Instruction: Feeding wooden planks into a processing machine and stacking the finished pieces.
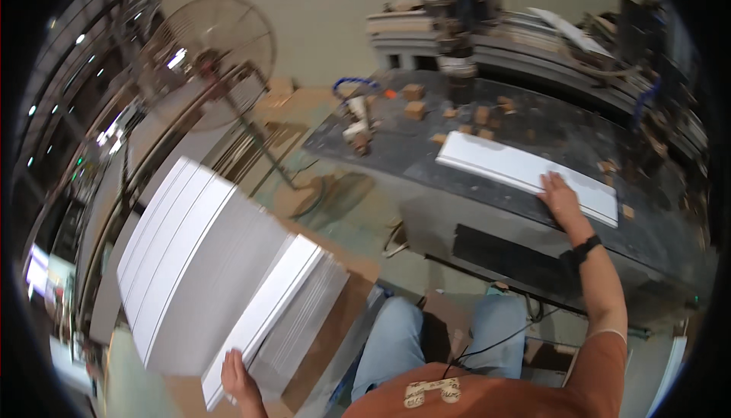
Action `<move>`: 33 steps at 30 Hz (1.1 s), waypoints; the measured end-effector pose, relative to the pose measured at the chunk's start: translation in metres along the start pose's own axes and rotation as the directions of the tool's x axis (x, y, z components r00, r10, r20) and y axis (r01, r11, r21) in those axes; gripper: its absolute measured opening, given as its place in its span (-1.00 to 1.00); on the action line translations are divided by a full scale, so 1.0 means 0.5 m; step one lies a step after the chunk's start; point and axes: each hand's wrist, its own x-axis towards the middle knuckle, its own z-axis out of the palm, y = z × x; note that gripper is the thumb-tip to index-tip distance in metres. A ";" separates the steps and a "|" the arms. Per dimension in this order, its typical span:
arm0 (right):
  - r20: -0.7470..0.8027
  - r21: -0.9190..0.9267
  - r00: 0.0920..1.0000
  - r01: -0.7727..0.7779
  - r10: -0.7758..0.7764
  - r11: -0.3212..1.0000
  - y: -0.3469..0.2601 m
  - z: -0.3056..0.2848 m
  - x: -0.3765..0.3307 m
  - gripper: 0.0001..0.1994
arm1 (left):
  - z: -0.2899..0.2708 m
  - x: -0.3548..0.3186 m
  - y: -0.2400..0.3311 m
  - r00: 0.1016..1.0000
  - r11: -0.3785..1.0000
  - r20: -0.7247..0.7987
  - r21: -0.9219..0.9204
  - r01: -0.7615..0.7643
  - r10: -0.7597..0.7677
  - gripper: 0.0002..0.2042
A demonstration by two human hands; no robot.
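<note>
A long white grooved board (510, 167) lies flat on the dark machine table to the right. My right hand (560, 196) rests on its near edge, fingers stretched over the top face. At the lower left, my left hand (238, 376) grips the near end of another white board (266, 307), its thumb out of sight. That board sits on top of a stack of similar boards (312, 323). Beside it on the left stands a taller stack of white grooved boards (177, 243).
Above the table hangs a dark machine head (457, 45). Small wooden blocks (413, 102) and a blue hose (355, 81) lie on the tabletop. A large caged fan (213, 52) stands at the far left. A thin black cable (495, 346) crosses near my legs.
</note>
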 end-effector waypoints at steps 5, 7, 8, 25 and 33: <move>0.008 -0.018 0.999 -0.038 0.038 0.999 0.005 -0.001 -0.012 -0.49 | 0.023 -0.003 0.035 0.987 0.997 0.144 0.012 0.076 -0.077 -0.65; 0.014 0.005 0.998 -0.054 0.054 0.999 -0.010 0.011 0.001 -0.50 | 0.019 -0.002 0.034 0.984 0.998 0.167 0.016 0.057 -0.059 -0.60; 0.016 -0.003 0.998 -0.061 0.061 0.998 -0.008 0.013 -0.002 -0.50 | 0.013 0.007 0.044 0.968 0.997 0.244 -0.044 0.062 -0.049 -0.56; -0.067 0.021 0.991 -0.113 0.114 0.993 -0.011 0.006 -0.010 -0.49 | 0.186 0.431 0.663 0.849 0.520 -0.121 -0.743 -0.421 0.515 -0.46; -0.001 0.036 0.972 -0.234 0.234 0.972 0.032 -0.019 -0.070 -0.47 | 0.205 0.570 1.122 0.597 0.277 -0.230 -0.721 -0.635 0.769 -0.13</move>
